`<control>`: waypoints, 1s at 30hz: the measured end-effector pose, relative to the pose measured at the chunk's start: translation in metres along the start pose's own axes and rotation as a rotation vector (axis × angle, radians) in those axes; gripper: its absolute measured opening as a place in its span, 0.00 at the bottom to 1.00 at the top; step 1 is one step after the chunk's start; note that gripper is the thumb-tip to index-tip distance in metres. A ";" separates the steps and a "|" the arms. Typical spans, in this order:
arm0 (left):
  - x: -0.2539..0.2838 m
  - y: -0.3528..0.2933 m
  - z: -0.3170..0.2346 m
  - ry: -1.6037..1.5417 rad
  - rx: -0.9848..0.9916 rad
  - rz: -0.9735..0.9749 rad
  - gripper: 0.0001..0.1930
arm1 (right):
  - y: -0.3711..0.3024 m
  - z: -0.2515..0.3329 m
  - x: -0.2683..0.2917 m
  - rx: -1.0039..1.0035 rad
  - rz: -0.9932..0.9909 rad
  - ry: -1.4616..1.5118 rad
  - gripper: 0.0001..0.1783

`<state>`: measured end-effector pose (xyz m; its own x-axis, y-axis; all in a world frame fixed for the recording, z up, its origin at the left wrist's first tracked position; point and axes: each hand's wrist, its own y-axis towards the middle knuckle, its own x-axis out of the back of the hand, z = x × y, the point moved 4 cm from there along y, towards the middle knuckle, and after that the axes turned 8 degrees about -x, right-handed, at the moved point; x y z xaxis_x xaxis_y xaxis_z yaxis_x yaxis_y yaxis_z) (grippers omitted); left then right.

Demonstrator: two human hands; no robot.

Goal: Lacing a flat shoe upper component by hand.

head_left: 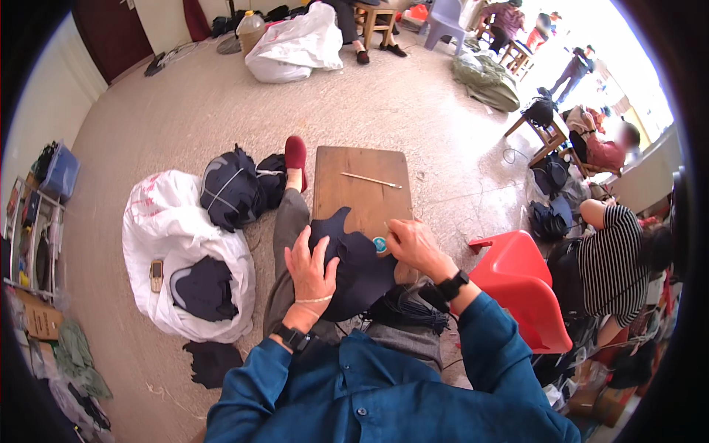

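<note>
Dark navy cloth pieces with curved edges lie across my lap and the near end of a small wooden board. My left hand rests on the left part of the cloth, fingers spread. Just right of the cloth, my right hand is closed with thumb and forefinger pinched; what they hold is too small to make out. Beside those fingertips sits a small round teal and white disc. Farther up the board lies a thin pale stick, touched by neither hand.
At my left stand a white sack with dark pieces and a phone, and a tied dark bundle. A red plastic stool is close on my right. Several people sit farther off, one in a striped top.
</note>
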<state>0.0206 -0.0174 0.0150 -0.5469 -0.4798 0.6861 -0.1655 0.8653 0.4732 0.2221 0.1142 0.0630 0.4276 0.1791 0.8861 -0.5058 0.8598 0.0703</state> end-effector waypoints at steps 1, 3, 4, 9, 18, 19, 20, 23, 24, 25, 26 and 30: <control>0.002 0.000 -0.006 0.054 -0.065 0.033 0.25 | 0.011 -0.001 -0.003 0.049 -0.017 -0.061 0.10; 0.005 -0.002 -0.011 0.069 -0.088 0.064 0.26 | 0.033 0.002 -0.010 0.098 -0.002 -0.192 0.10; 0.004 -0.002 -0.013 0.079 -0.104 0.095 0.26 | 0.043 0.000 -0.016 0.093 -0.014 -0.193 0.10; 0.013 0.002 -0.020 0.110 -0.126 0.084 0.23 | 0.064 0.008 -0.028 0.231 0.015 -0.333 0.10; -0.016 0.024 -0.020 -1.779 1.033 -0.081 0.17 | -0.011 0.109 -0.028 0.400 -0.041 -0.094 0.07; -0.019 0.014 -0.018 -1.806 1.071 -0.101 0.17 | -0.020 0.111 -0.031 0.378 -0.025 -0.135 0.08; -0.020 0.004 -0.018 -1.805 1.082 -0.103 0.17 | -0.030 0.113 -0.031 0.375 -0.016 -0.132 0.08; -0.019 -0.027 -0.023 -1.953 1.244 -0.066 0.15 | -0.057 0.128 -0.026 0.375 0.004 -0.165 0.09; -0.018 -0.036 -0.024 -1.950 1.250 -0.069 0.15 | -0.064 0.133 -0.024 0.375 0.008 -0.161 0.09; -0.018 -0.044 -0.026 -1.967 1.297 -0.050 0.16 | -0.070 0.138 -0.020 0.372 0.040 -0.148 0.09; -0.017 -0.051 -0.028 -1.984 1.345 -0.032 0.16 | -0.075 0.140 -0.020 0.369 0.072 -0.136 0.09; -0.008 -0.063 -0.036 -2.007 1.309 0.014 0.14 | -0.092 0.137 -0.023 0.262 0.291 -0.060 0.13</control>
<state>0.0646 -0.0731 -0.0002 -0.2216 -0.4963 -0.8394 0.0594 0.8523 -0.5196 0.1561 -0.0345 0.0991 0.1978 0.3622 0.9109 -0.7769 0.6246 -0.0796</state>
